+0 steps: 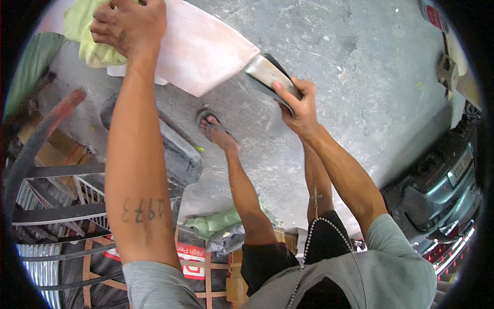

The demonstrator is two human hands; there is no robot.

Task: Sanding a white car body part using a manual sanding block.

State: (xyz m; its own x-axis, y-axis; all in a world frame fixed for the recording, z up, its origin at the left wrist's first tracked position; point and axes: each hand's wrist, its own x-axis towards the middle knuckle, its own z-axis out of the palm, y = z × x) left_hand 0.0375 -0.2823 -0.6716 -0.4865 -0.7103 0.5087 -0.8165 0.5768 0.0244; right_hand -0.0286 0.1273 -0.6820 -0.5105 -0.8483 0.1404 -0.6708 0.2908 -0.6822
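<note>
My left hand is at the upper left, fingers curled on a crumpled yellow-green cloth. Beside and partly under the cloth lies a pale pinkish-white panel with curved edges. My right hand grips a rectangular sanding block, silvery on top with dark edges, thumb on its face and fingers round its side. The block is at the panel's right corner; whether they touch I cannot tell. My sandalled foot is on the grey concrete floor below the panel.
A dark vehicle stands at the right, with boxy items beyond it. At lower left are stacked grilles and black curved parts, cardboard and green plastic wrapping. A dark moulded part lies by my left arm.
</note>
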